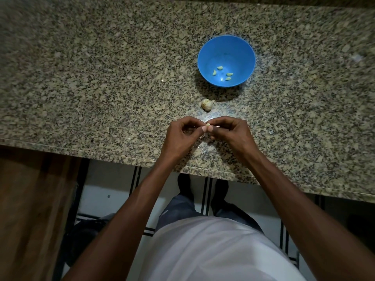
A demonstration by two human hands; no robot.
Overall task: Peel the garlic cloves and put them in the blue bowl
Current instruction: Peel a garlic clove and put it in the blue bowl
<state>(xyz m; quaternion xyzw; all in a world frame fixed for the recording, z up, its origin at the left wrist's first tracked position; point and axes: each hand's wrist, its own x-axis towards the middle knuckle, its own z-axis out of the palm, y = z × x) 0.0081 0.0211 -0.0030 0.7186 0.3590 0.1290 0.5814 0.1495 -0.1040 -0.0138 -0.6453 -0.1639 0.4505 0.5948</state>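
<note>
Your left hand (pixel 180 134) and right hand (pixel 229 132) meet above the near part of the speckled grey-and-tan granite desk (pixel 101 88), and both pinch one small pale garlic clove (pixel 207 125) between thumb and fingertips, one hand on each side. The clove sits at the meeting point of the two hands, equally near to both, and is raised clear of the desk. Only a small part of the clove shows between the fingertips, so its long axis and the direction of its tip cannot be determined; the opposed pinch suggests that it lies roughly left to right. A thin strip of papery skin (pixel 202 137) appears to hang below the left thumb, which indicates that peeling is in progress. The round blue plastic bowl (pixel 203 51) stands directly ahead of the hands, farther from you, slightly toward your right side, and it holds four peeled cloves (pixel 219 68). The remaining off-white garlic bulb (pixel 207 104) rests on the desk between the hands and the bowl, just beyond the fingertips. The coming transfer therefore runs forward over the bulb; the right hand has the marginally shorter path.
</note>
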